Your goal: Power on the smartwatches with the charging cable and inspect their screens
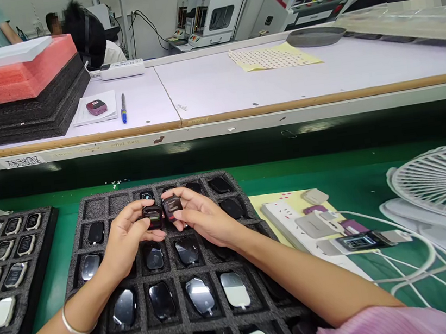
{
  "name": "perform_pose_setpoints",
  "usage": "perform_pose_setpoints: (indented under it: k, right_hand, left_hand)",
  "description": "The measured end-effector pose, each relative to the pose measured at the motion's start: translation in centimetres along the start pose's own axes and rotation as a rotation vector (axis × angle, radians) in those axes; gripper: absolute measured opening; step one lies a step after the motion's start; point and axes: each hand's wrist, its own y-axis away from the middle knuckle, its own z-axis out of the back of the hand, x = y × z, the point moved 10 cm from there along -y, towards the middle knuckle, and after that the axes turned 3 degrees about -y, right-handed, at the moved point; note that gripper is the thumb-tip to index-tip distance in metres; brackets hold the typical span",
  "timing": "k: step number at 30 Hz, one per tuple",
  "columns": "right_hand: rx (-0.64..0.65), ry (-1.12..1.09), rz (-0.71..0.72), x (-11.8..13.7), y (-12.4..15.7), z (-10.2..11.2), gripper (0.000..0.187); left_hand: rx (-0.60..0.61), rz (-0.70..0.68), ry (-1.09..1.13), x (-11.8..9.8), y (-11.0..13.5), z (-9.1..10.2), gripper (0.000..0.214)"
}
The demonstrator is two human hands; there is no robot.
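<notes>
My left hand pinches a dark, rounded-square smartwatch body between thumb and fingers, with some lit marks on its face. Close beside it, my right hand grips a second dark smartwatch body, its thumb on the lower edge. Whether the two bodies touch, I cannot tell. Both hands are above a black foam tray divided into square compartments. Glossy dark watch bodies lie in many of these, and a few, like this pale one, look whitish.
Another foam tray with metal-framed watch bodies is at left. On the right stand a power strip with plugs and cables, and a white fan. The raised shelf carries foam sheets, a pen and a maroon device.
</notes>
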Motion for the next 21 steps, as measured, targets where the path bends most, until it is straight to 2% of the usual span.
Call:
perform_pose_setpoints:
  k: [12,18,21]
  right_hand:
    - [0.03,0.001,0.031,0.07,-0.13,-0.22,0.034]
    - [0.023,0.003,0.038,0.1,-0.06,-0.08,0.036]
    - [0.016,0.005,0.044,0.34,0.01,0.08,0.037]
  left_hand:
    - [-0.005,-0.04,-0.054,-0.2,-0.14,-0.15,0.04]
    - [0.02,-0.045,-0.032,0.11,-0.41,-0.11,0.045]
    - [0.019,-0.072,-0.02,-0.51,-0.19,-0.34,0.052]
